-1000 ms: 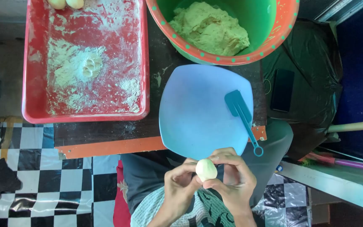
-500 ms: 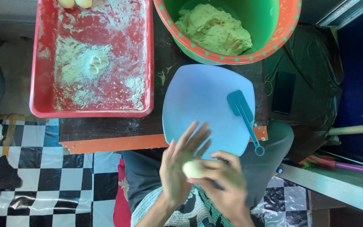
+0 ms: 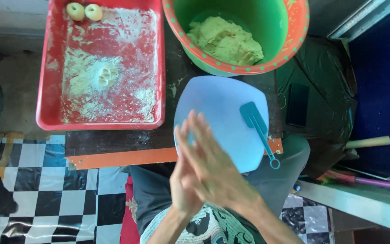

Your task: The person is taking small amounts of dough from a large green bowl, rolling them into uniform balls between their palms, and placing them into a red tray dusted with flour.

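My right hand [image 3: 217, 169] lies flat over my left hand [image 3: 180, 190], palm against palm, above my lap and the near edge of a light blue plate [image 3: 217, 101]. The small dough ball seen earlier is hidden between the palms. A teal scraper [image 3: 256, 124] rests on the plate's right side. Beyond the plate stands a green bowl with an orange rim [image 3: 296, 34] holding a mass of yellow dough [image 3: 226, 43]. Left of it, a red tray [image 3: 44, 90] dusted with flour [image 3: 100, 77] holds two shaped dough balls [image 3: 85, 11] at its far edge.
A black phone [image 3: 298, 105] lies on black plastic sheeting [image 3: 328, 77] right of the plate. A wooden stick [image 3: 369, 142] and a pink-handled tool [image 3: 375, 183] sit at the far right. The checkered floor [image 3: 28, 180] shows at lower left, below the table's orange front edge [image 3: 123, 158].
The dough ball was held at my fingertips, then cupped; now both palms press over it and hide it. The hands have risen toward the plate, and the view has shifted.
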